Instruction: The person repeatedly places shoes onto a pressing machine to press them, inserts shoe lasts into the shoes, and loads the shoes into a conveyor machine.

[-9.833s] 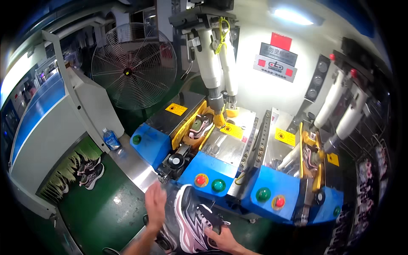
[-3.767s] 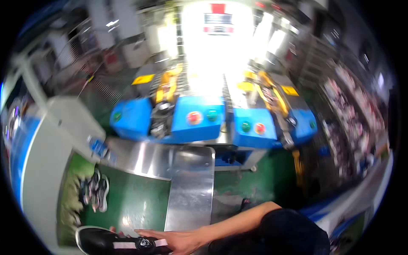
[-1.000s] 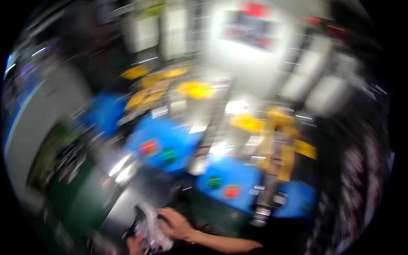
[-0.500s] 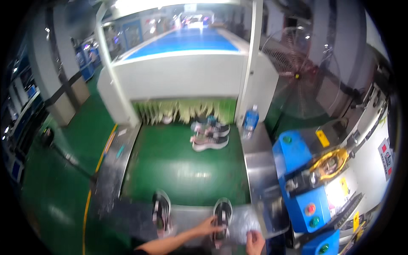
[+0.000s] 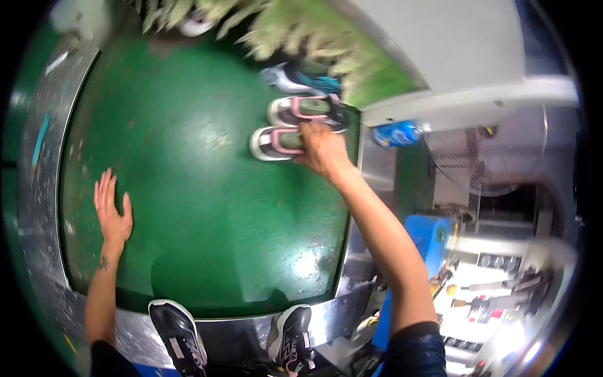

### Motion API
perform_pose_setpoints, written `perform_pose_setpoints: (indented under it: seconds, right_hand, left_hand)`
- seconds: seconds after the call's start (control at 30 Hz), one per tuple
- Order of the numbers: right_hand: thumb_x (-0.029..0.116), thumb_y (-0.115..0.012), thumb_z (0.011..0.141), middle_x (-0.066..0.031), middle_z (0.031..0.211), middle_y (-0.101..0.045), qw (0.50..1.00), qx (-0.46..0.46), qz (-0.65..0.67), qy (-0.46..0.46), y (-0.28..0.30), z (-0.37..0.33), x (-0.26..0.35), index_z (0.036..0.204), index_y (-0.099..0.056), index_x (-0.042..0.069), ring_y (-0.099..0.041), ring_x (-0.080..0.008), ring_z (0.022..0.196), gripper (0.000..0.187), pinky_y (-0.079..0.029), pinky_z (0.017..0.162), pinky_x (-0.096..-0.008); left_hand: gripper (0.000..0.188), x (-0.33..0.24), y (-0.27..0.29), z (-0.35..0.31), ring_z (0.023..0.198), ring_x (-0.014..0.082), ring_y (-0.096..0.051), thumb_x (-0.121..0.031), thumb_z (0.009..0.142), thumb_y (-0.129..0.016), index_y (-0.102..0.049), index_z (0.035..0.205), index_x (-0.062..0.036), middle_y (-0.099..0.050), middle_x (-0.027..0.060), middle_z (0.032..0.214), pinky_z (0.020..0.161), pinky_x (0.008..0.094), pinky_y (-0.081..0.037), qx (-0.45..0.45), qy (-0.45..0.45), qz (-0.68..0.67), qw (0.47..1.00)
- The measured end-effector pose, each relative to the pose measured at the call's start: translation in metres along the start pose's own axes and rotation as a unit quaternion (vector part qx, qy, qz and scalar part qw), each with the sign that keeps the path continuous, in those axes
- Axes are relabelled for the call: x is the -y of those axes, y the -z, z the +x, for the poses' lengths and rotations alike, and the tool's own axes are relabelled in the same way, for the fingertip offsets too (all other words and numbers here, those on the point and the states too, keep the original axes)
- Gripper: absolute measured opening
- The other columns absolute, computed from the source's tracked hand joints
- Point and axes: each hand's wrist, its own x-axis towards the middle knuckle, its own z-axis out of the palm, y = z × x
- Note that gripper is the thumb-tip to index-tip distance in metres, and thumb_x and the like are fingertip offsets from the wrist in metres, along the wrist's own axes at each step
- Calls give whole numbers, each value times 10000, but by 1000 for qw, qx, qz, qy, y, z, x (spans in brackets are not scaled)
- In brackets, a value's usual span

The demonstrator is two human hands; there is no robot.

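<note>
My right hand (image 5: 323, 149) reaches across the green belt (image 5: 207, 188) and grips the toe half of a dark sneaker (image 5: 267, 144) with a pink-edged collar and white sole. Just behind it lies a similar sneaker (image 5: 290, 112). Farther back, a dark and white shoe with teal laces (image 5: 304, 78) sits against the fringe. My left hand (image 5: 113, 210), fingers stretched and holding nothing, is over the belt's left side. Two black sneakers, one at left (image 5: 176, 330) and one at right (image 5: 294, 333), rest at the near metal edge.
A pale fringe curtain (image 5: 295, 38) hangs at the far side, with part of another shoe (image 5: 196, 25) under it. On the right metal rim lies a blue-labelled bottle (image 5: 399, 133). Beyond stand a fan (image 5: 483, 157) and a blue control box (image 5: 430, 242). A teal strip (image 5: 41, 139) lies on the left rim.
The view has tilted and come nearer the belt. My left hand has left the near right sneaker and moved left; my right hand has gone forward onto a far sneaker.
</note>
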Motion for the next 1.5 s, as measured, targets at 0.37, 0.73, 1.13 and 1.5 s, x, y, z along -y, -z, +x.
perform_pose_setpoints:
  seconds: [0.37,0.73,1.13,1.5]
  right_hand:
    - [390,-813,630,-119,966,-672,781,-38,450,-430,115,-293,184,1073,-604,-17,-649,-204,871,637,-512,802,-326]
    - [221,-654,838,-118,1330,-395,587,-412,658,-229,129,-458,289,1313,-408,56,-474,-238,1159,560,-449,910,-342]
    - [119,-604,808,25,626,-481,273,-436,703,-492,102,-638,319,953,-559,32,-414,-69,529,175,-338,457,-262]
    - [150,-703,747,-71,903,-561,332,-458,581,-585,147,-656,193,1090,-526,-12,-538,-159,792,419,-455,682,-311]
  left_hand:
    - [648,-98,59,19,1130,310,-507,-455,861,-561,-411,1270,26,-518,216,1227,982,384,-378,242,240,-322,883]
    - [506,-306,193,-103,1011,242,-569,-278,844,-567,-435,1235,16,-558,161,1128,884,361,-467,668,60,-631,390]
    - [493,-460,114,-292,1145,255,-505,-188,900,-528,-347,1307,24,-503,187,1240,984,344,-399,424,-136,-572,689]
    - [685,-848,-92,-219,928,427,-583,-400,853,-549,-326,1268,97,-574,318,1028,808,449,-466,446,-511,-227,699]
